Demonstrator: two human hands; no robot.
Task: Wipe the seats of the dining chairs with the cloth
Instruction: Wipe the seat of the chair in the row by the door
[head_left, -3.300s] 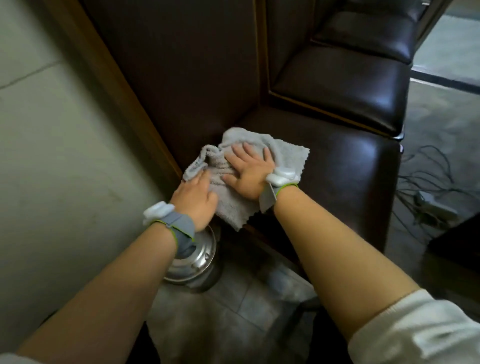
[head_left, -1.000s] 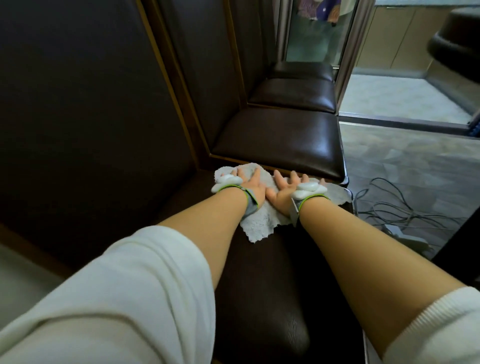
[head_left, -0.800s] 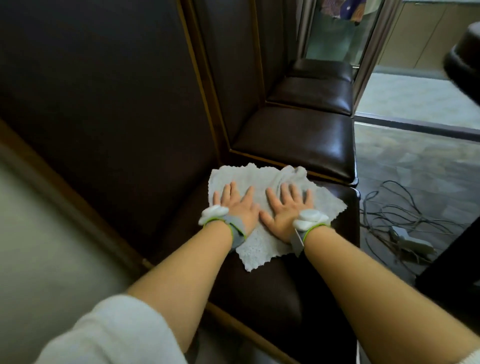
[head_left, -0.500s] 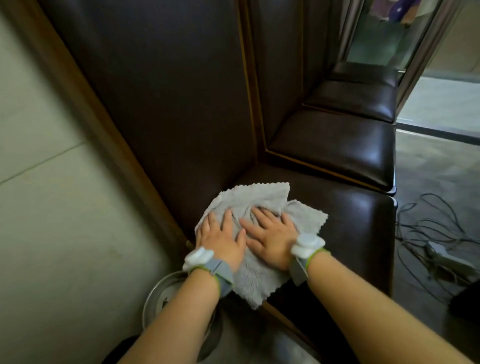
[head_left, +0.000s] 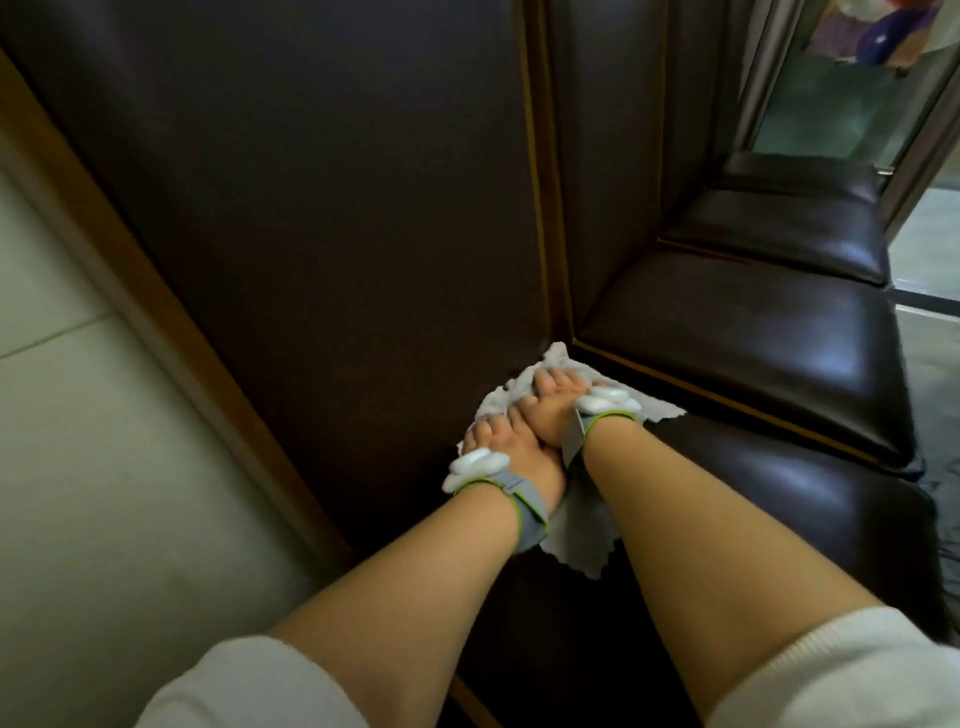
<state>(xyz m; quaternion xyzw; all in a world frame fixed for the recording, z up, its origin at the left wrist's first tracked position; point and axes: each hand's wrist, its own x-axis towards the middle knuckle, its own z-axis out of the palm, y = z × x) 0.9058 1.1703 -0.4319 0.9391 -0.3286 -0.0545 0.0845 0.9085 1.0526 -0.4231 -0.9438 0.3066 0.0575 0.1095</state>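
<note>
A: Where's the cloth?

B: I see it on the nearest seat, pushed into the back corner at twelve o'clock. Left hand and right hand touch, pressed flat on it.

A: Progress?

B: I'd judge mid-wipe on this one; next seat and far seat at one o'clock remain.

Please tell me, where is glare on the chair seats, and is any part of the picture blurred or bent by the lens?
Head view: soft glare patches sit on the nearest seat and the next seat; the chair back stays dark and dull. The cloth looks bright, almost washed out. The wall is soft, and the wide lens bends straight edges.
</note>
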